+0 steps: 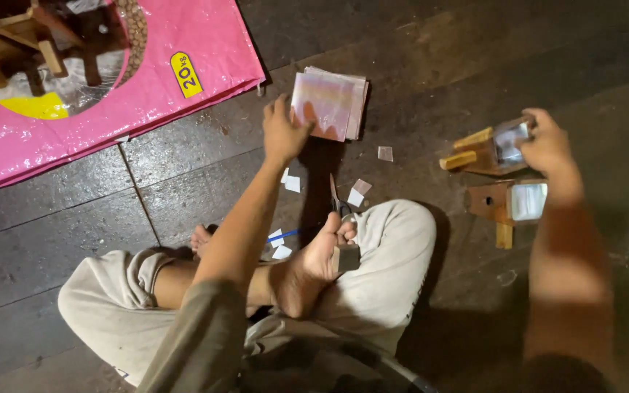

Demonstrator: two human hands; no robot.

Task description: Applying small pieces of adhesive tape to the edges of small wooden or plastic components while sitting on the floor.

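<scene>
- Wooden floorboards (475, 58), dark and worn, carry everything I see; I sit cross-legged on them, in pale trousers, with one bare foot (314, 266) turned sole-up in the middle of the view.
- My left hand (284, 132) reaches forward from that foot and rests its fingers on the near left edge of a stack of shiny square sheets (329, 103); the fingers are spread fairly flat on top, so I see a touch and not a closed grip.
- That stack lies on the floor well ahead of the foot, its top sheet showing a pinkish, iridescent sheen.
- My right hand (546, 145) is out to the right of the foot, its grip closed over the top of a small wooden block piece with a mirrored face (493, 149).
- A second small wooden piece with a mirrored face (512, 204) stands just on the near side of the held one, close to it; I cannot tell whether the two touch.
- Small cut scraps of shiny sheet (362, 191) lie scattered on the floor between the stack and the foot.
- Scissors (338, 204) lie just ahead of the toes, and a blue pen (285, 235) pokes out just left of the foot.
- Far left of the stack lies a pink woven sack (205, 44) with several small wooden pieces (30, 44) on it.
</scene>
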